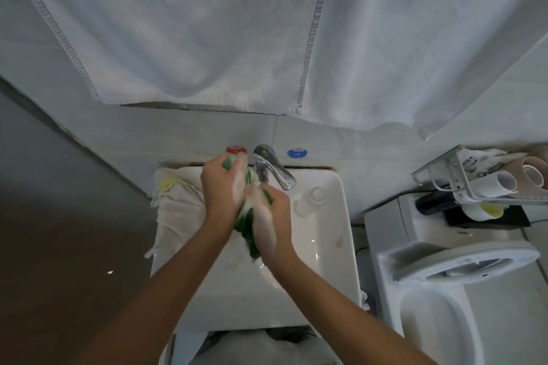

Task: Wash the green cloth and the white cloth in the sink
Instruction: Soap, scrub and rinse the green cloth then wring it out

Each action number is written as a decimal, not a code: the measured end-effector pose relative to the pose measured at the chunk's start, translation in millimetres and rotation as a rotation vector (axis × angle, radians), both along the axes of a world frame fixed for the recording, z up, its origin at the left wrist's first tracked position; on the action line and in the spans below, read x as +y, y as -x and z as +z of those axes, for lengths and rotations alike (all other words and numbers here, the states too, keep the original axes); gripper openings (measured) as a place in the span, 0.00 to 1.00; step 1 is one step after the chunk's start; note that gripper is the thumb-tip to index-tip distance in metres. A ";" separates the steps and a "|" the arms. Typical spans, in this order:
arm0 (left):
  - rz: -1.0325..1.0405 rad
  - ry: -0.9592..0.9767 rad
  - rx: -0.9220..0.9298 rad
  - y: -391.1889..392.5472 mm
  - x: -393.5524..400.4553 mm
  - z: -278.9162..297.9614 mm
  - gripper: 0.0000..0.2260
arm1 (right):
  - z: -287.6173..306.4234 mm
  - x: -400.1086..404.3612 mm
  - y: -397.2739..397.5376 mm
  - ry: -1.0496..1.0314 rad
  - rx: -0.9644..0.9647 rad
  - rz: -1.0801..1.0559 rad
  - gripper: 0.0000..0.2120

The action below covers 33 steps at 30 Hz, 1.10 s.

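Head view, what do the two hands hold?
— One green cloth (248,227), bunched over the sink (332,246). Left hand (221,187) grips its upper end, right hand (271,210) clasps the middle; both are soapy.
— And the white cloth (178,204)?
— One, draped over the sink's left rim, apart from the hands.
— Taps?
— One chrome faucet (274,170), touching neither hand, with two wall caps behind: one red (236,149), one blue (297,153). One clear bottle (310,200) sits on the right rim.
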<state>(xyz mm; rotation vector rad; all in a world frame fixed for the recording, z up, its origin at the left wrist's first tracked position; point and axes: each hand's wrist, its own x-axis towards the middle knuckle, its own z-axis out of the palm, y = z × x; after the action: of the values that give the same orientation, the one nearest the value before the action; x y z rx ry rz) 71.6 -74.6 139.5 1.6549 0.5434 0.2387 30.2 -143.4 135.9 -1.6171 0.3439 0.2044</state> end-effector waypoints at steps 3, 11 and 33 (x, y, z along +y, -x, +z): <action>-0.014 -0.016 -0.059 15.9 -8.3 0.7 0.17 | 0.8 -7.6 -12.6 -0.040 -0.021 -0.035 0.18; -0.007 0.059 -0.029 6.2 -5.6 -8.8 0.19 | 5.0 -13.9 -1.8 0.024 -0.084 0.081 0.15; -0.104 0.027 -0.035 28.7 -21.4 -2.5 0.16 | 5.4 -30.2 -18.7 -0.011 -0.032 0.051 0.15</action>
<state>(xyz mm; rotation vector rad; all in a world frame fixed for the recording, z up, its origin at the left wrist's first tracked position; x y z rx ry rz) 42.9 -95.9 137.0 1.6445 0.4313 0.1835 49.0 -173.5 141.3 -1.6178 0.2766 0.2187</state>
